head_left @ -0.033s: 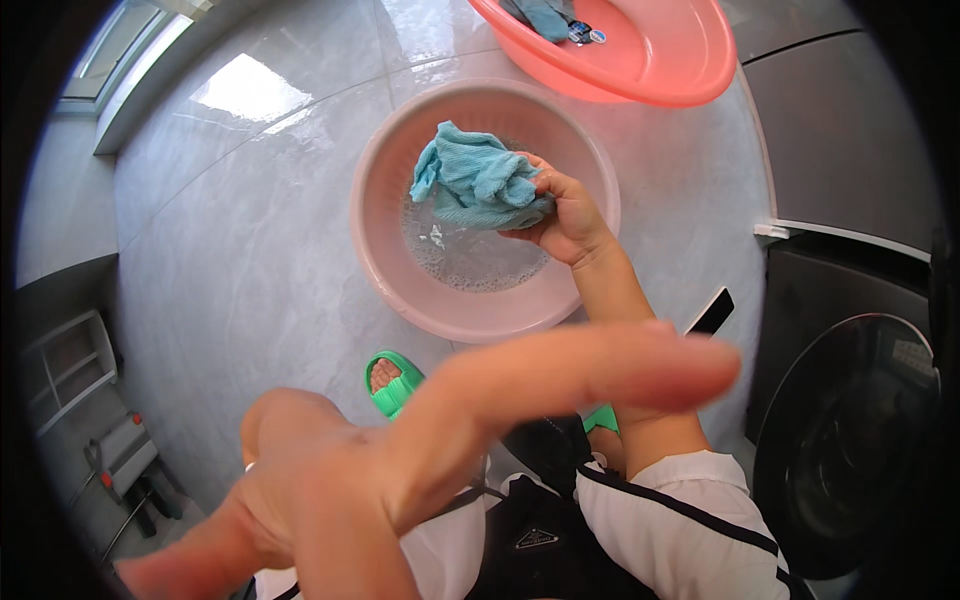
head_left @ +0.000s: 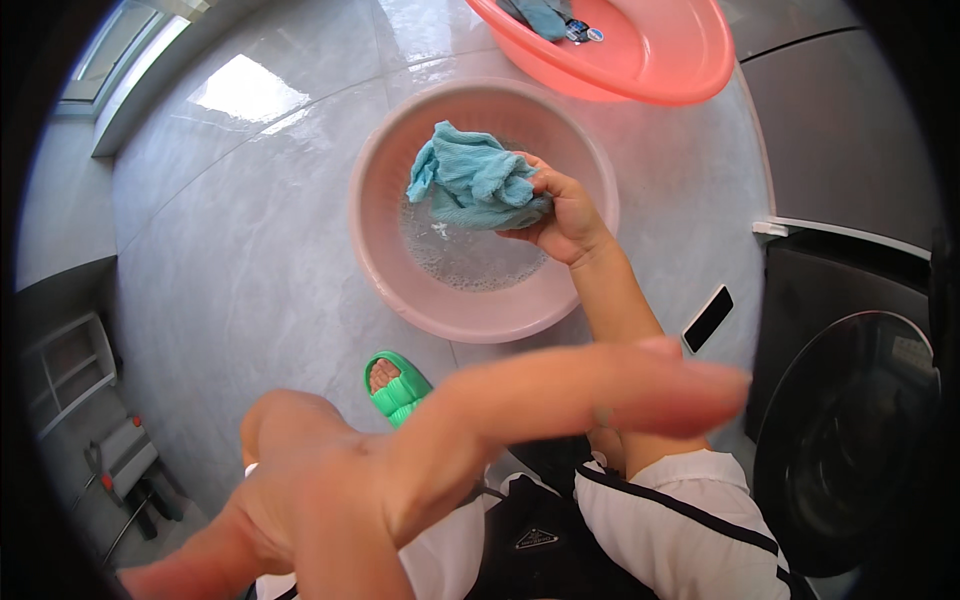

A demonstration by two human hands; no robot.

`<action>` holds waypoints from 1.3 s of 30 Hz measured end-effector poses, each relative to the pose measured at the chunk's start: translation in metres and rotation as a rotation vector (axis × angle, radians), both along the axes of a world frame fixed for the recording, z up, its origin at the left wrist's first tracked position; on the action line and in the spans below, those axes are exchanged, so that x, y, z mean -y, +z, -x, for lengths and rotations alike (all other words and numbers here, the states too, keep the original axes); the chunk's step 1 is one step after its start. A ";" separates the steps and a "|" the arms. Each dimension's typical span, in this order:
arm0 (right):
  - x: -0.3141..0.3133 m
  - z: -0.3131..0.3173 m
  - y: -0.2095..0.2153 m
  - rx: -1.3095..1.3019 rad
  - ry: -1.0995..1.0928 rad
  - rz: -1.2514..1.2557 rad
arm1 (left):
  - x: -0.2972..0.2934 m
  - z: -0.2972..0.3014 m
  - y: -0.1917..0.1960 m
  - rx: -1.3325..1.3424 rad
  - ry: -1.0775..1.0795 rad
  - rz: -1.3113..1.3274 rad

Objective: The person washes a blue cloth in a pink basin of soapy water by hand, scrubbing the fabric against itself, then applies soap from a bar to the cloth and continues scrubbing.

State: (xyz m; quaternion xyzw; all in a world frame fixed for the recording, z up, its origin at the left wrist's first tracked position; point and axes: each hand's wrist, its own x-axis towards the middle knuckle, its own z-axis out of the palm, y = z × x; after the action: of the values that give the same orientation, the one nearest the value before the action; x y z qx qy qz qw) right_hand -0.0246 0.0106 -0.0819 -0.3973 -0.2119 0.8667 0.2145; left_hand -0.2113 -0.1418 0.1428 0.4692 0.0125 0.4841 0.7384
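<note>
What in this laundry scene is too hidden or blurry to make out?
All in the head view:
- Left hand: close to the camera and blurred; fingertips indistinct.
- Right hand: its fingertips are buried in the teal cloth.
- Coral basin: cut off by the top edge, so its contents show only partly.
- Pink basin: part of its bottom is covered by foam and the cloth.

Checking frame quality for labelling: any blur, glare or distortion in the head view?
Head view: left hand close to the lens, large and soft; right hand gripping the teal cloth over the pink basin is sharp; window glare on the floor tiles; fisheye bends edges, dark rim.
</note>
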 end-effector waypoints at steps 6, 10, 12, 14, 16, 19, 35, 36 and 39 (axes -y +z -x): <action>0.002 0.007 -0.001 0.010 0.011 0.026 | -0.007 0.001 -0.008 -0.010 -0.017 -0.001; -0.005 -0.017 -0.003 0.044 -0.039 0.039 | -0.018 -0.008 -0.019 0.009 -0.031 -0.011; -0.006 -0.002 -0.001 -0.025 -0.001 0.044 | -0.017 -0.003 -0.007 -0.034 -0.007 -0.005; -0.008 -0.003 -0.003 -0.061 0.023 0.034 | -0.022 -0.006 -0.004 -0.049 -0.002 -0.013; -0.014 -0.018 -0.006 -0.031 -0.005 0.038 | -0.030 -0.012 -0.009 -0.028 -0.009 -0.033; -0.021 -0.040 -0.002 -0.102 -0.037 0.011 | -0.046 -0.021 -0.012 -0.024 0.062 -0.070; -0.181 -0.162 0.155 0.537 0.034 -0.559 | -0.078 -0.044 -0.103 -0.615 0.682 0.958; -0.182 -0.164 0.162 0.563 0.076 -0.563 | -0.079 -0.045 -0.104 -0.638 0.690 0.955; -0.188 -0.171 0.184 0.629 0.426 -0.605 | -0.079 -0.041 -0.133 -0.798 0.726 0.880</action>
State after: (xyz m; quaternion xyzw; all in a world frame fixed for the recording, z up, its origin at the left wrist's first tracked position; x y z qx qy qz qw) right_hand 0.1468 0.1986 0.1025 -0.5076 -0.5857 0.6287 0.0640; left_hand -0.1701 -0.0630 0.0102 0.2345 0.6340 0.4412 0.5903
